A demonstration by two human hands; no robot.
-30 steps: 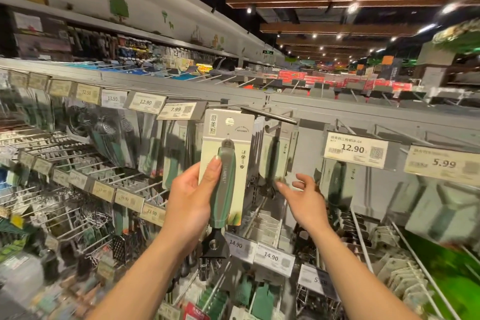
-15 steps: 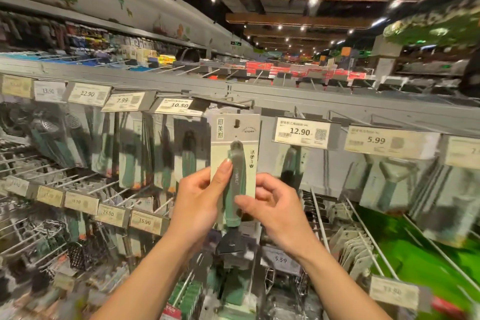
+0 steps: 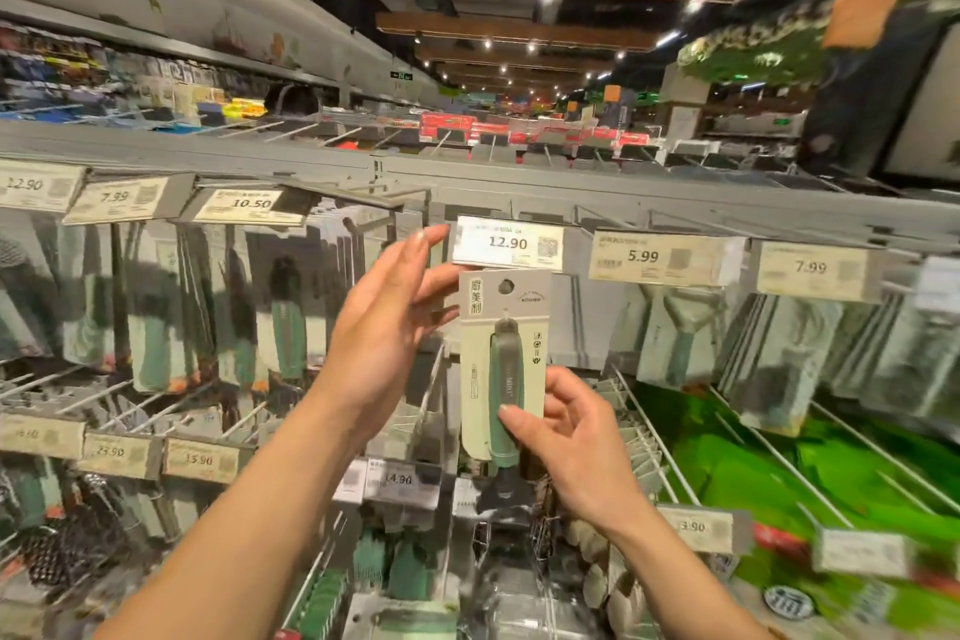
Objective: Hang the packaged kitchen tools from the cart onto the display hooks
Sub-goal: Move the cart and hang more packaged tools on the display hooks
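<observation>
A packaged kitchen tool [image 3: 501, 353], a green-handled utensil on a pale card with a hang hole at the top, stands upright just below the 12.90 price tag [image 3: 508, 243]. My right hand [image 3: 571, 442] grips its lower part, thumb across the green handle. My left hand [image 3: 384, 322] is to the left of the card with fingers straight, reaching up toward the tag's left edge and holding nothing. The hook behind the tag is hidden by the tag.
Rows of similar carded tools hang on hooks left [image 3: 234, 307] and right [image 3: 675, 338], under price tags 10.50 [image 3: 249, 203] and 5.99 [image 3: 644, 256]. Lower wire hooks [image 3: 649, 421] jut forward below. A grey top rail [image 3: 467, 172] runs above.
The package passed from my left hand to my right and moved right, under the 12.90 tag. My left hand let go and opened, rising toward the tag.
</observation>
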